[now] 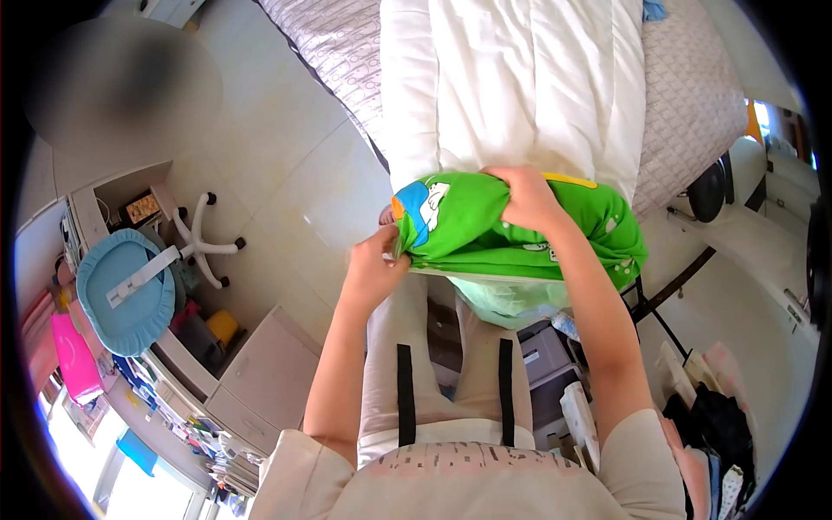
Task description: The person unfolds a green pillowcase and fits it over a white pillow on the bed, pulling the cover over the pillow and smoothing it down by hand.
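Note:
A bright green cloth [468, 208] with cartoon figures is bunched across the near end of a white quilt [520, 87]. My left hand [376, 264] pinches the cloth's left corner between thumb and fingers. Over its upper middle lies my right hand [524, 201], its fingers closed on the green fabric at the edge beside the quilt. Below the green cloth, a pale mint fabric [503, 302] hangs in front of my legs. The right part of the green cloth is folded in a loose roll.
The quilt lies on a bed with a patterned grey cover [693, 104]. At the left stand a blue-covered swivel chair [130, 290] and cabinets [264, 368]. Grey drawers [548, 355] and piled clothes [724, 425] are at the lower right.

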`<action>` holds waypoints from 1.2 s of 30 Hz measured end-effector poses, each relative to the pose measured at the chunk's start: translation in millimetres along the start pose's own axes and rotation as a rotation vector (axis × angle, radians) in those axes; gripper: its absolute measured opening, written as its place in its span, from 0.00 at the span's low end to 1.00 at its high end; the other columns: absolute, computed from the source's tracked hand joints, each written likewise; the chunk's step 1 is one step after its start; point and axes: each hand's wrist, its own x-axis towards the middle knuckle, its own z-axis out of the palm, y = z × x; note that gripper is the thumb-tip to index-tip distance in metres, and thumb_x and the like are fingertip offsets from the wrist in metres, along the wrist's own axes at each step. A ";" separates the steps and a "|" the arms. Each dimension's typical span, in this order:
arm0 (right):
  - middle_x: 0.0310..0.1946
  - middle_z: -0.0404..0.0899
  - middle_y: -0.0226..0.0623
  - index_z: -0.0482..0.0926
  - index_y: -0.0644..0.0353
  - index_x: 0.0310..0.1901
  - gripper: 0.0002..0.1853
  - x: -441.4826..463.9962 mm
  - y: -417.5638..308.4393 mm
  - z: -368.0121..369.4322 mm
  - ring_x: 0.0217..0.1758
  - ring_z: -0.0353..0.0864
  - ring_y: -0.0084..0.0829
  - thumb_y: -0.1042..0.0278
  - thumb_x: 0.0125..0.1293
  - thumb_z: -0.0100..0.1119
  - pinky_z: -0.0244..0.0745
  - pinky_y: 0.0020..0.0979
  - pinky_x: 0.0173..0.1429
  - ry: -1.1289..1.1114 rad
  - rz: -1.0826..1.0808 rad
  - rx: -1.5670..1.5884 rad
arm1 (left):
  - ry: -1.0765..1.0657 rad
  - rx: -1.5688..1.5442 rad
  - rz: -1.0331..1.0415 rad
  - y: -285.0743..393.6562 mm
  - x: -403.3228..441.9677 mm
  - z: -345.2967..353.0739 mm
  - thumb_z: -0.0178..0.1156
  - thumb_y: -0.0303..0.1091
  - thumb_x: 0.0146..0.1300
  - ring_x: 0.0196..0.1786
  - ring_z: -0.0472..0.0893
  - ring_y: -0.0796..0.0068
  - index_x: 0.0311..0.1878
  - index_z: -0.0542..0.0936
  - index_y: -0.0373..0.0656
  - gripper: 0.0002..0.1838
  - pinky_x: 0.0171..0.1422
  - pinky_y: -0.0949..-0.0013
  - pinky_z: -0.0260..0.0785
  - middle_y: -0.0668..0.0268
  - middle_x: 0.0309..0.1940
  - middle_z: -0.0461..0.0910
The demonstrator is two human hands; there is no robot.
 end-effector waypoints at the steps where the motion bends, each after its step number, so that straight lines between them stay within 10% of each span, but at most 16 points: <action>1: 0.30 0.83 0.44 0.82 0.61 0.46 0.18 -2.5 -4.4 -5.5 0.32 0.83 0.33 0.71 0.50 0.65 0.75 0.30 0.40 -0.003 -0.003 -0.001 | 0.004 -0.002 -0.002 -5.7 4.8 1.5 0.62 0.24 0.51 0.45 0.83 0.59 0.55 0.74 0.38 0.24 0.50 0.63 0.75 0.54 0.44 0.80; 4: 0.33 0.83 0.33 0.81 0.67 0.46 0.20 -7.8 -19.6 -20.5 0.37 0.79 0.20 0.78 0.48 0.68 0.74 0.26 0.41 -0.160 0.243 0.402 | 0.278 0.128 0.489 -22.2 42.1 9.6 0.54 0.17 0.56 0.44 0.83 0.61 0.55 0.74 0.41 0.22 0.48 0.63 0.74 0.55 0.41 0.81; 8: 0.31 0.84 0.34 0.81 0.67 0.48 0.23 1.5 -16.1 -22.9 0.32 0.81 0.25 0.71 0.46 0.71 0.76 0.29 0.38 -0.263 0.204 0.313 | 0.300 -0.374 0.073 -3.7 78.3 34.9 0.55 0.17 0.56 0.52 0.79 0.62 0.66 0.66 0.47 0.32 0.51 0.67 0.72 0.55 0.50 0.79; 12: 0.34 0.84 0.44 0.80 0.58 0.50 0.25 -8.4 -4.5 -17.7 0.38 0.83 0.40 0.65 0.46 0.71 0.77 0.36 0.42 0.064 0.228 0.117 | 0.676 -0.078 0.561 81.8 18.4 17.3 0.60 0.20 0.46 0.68 0.65 0.56 0.71 0.60 0.55 0.45 0.71 0.53 0.55 0.61 0.66 0.66; 15: 0.42 0.82 0.44 0.77 0.51 0.54 0.29 -20.7 -1.9 -3.7 0.48 0.80 0.48 0.61 0.47 0.70 0.74 0.43 0.51 0.174 0.185 -0.100 | 0.088 0.487 0.760 125.8 4.0 35.1 0.64 0.26 0.42 0.74 0.57 0.55 0.70 0.63 0.60 0.46 0.76 0.41 0.42 0.65 0.68 0.65; 21: 0.57 0.74 0.38 0.71 0.51 0.63 0.40 -86.6 5.9 1.8 0.64 0.67 0.44 0.49 0.47 0.73 0.61 0.47 0.65 0.640 -0.037 -0.599 | 0.180 0.861 0.666 89.2 77.2 51.7 0.74 0.32 0.37 0.70 0.63 0.61 0.66 0.68 0.60 0.46 0.75 0.46 0.46 0.71 0.65 0.67; 26: 0.61 0.70 0.37 0.69 0.49 0.65 0.44 -172.1 30.7 -8.2 0.69 0.61 0.43 0.53 0.43 0.76 0.55 0.51 0.69 0.765 0.407 -0.696 | 0.170 1.002 0.567 102.8 65.8 67.9 0.76 0.33 0.34 0.69 0.63 0.62 0.65 0.70 0.59 0.47 0.75 0.49 0.48 0.67 0.65 0.66; 31: 0.58 0.73 0.44 0.66 0.53 0.65 0.42 -206.1 70.9 5.2 0.62 0.71 0.45 0.73 0.43 0.70 0.67 0.40 0.64 0.922 0.577 0.121 | -0.057 1.022 1.275 109.7 60.6 139.8 0.56 0.28 0.54 0.68 0.66 0.57 0.67 0.67 0.44 0.34 0.74 0.51 0.52 0.58 0.66 0.66; 36: 0.51 0.79 0.44 0.70 0.60 0.60 0.36 -205.3 84.2 -21.0 0.53 0.79 0.39 0.78 0.43 0.65 0.73 0.34 0.57 0.813 0.622 0.361 | 0.022 1.080 1.147 115.0 65.8 167.6 0.52 0.29 0.58 0.67 0.69 0.60 0.68 0.65 0.41 0.31 0.70 0.59 0.60 0.56 0.66 0.66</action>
